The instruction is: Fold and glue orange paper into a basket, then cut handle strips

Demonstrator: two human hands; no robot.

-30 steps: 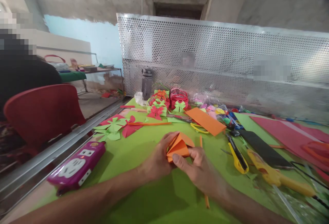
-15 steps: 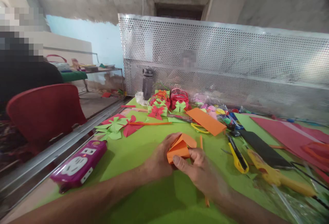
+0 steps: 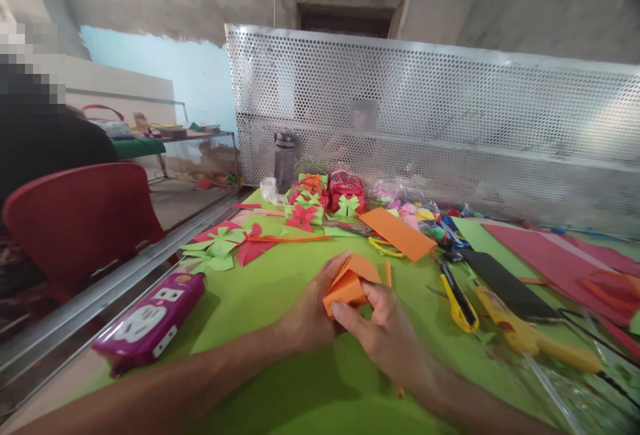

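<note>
Between my two hands is a folded orange paper box (image 3: 346,288), its inside facing partly up. My left hand (image 3: 315,302) wraps round its left side, most of the fingers hidden behind it. My right hand (image 3: 385,322) pinches the right side, the thumb lying on the front face and the fingers at the edge. A narrow orange strip (image 3: 389,274) lies on the green sheet (image 3: 260,388), partly under my right hand. Beyond my hands is a flat orange paper piece (image 3: 397,233).
To the right lie a yellow utility knife (image 3: 459,302), a black phone (image 3: 510,285) and a yellow glue gun (image 3: 530,335). A purple power strip (image 3: 150,322) sits left. Cut paper flowers (image 3: 220,245), small paper baskets (image 3: 346,188) and a bottle (image 3: 285,162) stand farther back.
The right fingers have shifted slightly on the orange paper box, which is tilted a little differently. The whole view has moved slightly, so surrounding things sit a bit farther left.
</note>
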